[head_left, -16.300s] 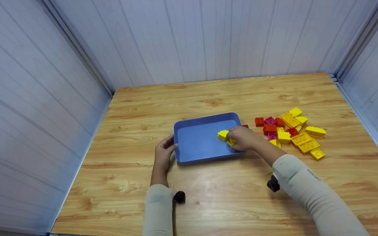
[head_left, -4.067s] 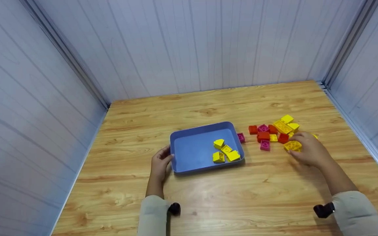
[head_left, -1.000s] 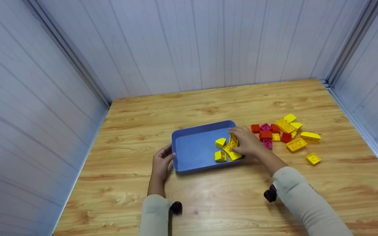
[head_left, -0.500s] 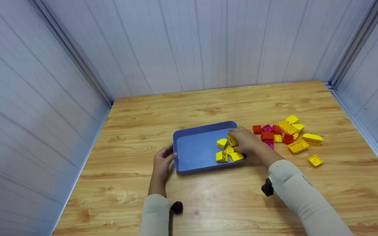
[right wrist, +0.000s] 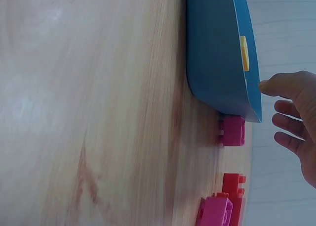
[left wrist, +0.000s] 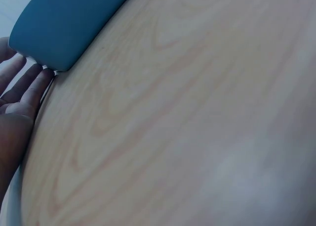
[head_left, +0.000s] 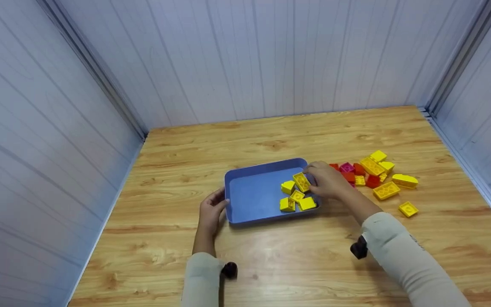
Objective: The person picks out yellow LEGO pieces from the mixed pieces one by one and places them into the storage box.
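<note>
A shallow blue tray (head_left: 249, 194) lies on the wooden table, several yellow bricks in its right part. My left hand (head_left: 210, 212) holds the tray's left end, thumb at the rim and fingers along the outer wall. Those fingers reach the tray's lower edge in the left wrist view. Over the tray's right rim is my right hand (head_left: 325, 181), its thumb and fingers apart and nothing held between them. Right beside it, inside the tray, lies a yellow eight-hole brick (head_left: 301, 182), underside up. The right wrist view shows a magenta brick (right wrist: 233, 131) just outside the tray.
Right of the tray is a loose cluster with red bricks (head_left: 348, 177), a magenta brick (head_left: 347, 167) and yellow bricks (head_left: 372, 166). A rounded yellow brick (head_left: 405, 181) and a small yellow brick (head_left: 408, 209) lie farther right. White panels (head_left: 245, 59) stand behind the table.
My right hand has carried the long yellow brick from the cluster into the tray, laid it flat, let go and drawn slightly right. My left hand has stayed at the tray's left end.
</note>
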`<state>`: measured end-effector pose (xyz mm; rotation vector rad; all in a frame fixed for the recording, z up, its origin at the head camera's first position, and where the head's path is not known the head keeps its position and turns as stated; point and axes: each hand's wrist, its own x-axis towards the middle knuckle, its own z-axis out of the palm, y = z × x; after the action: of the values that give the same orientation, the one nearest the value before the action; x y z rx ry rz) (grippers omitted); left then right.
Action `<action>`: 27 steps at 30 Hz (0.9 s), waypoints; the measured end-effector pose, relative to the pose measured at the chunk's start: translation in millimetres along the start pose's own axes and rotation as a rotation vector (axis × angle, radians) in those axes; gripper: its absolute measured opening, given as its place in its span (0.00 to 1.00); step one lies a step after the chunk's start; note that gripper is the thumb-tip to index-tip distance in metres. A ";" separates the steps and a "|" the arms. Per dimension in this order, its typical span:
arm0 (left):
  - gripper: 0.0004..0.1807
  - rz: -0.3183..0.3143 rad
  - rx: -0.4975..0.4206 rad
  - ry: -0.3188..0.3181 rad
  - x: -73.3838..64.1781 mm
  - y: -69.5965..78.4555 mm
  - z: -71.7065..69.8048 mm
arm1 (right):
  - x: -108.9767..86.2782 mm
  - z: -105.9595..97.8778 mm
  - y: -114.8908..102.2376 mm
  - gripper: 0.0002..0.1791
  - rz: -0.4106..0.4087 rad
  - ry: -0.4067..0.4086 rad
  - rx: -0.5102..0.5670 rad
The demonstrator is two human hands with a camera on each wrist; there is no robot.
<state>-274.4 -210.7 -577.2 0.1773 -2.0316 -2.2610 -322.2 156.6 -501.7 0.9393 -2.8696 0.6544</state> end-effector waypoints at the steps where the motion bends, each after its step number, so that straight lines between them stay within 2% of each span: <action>1: 0.25 0.001 -0.001 -0.004 0.1 0.0 0.1 | -3.1 -1.0 1.8 0.21 -0.010 0.035 -0.001; 7: 0.26 0.002 -0.017 -0.030 -0.3 0.5 -0.7 | -23.6 -3.2 16.8 0.16 -0.112 0.255 -0.023; 10: 0.26 -0.014 -0.006 -0.015 -1.0 1.0 -0.4 | -35.2 -4.2 25.0 0.17 -0.136 0.305 -0.046; 14: 0.25 -0.018 0.028 0.013 -0.5 0.4 -0.4 | -51.4 -6.6 35.5 0.17 -0.100 0.332 -0.059; 20: 0.25 -0.012 0.049 0.019 1.0 -0.9 -0.7 | -73.6 -10.8 51.1 0.18 -0.020 0.362 -0.023; 27: 0.25 -0.023 0.038 0.010 1.1 -0.7 -0.7 | -96.8 -18.4 65.4 0.19 0.108 0.331 -0.012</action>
<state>-275.4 -211.5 -578.0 0.2148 -2.0791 -2.2315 -282.5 265.1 -526.7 0.6092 -2.6375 0.7228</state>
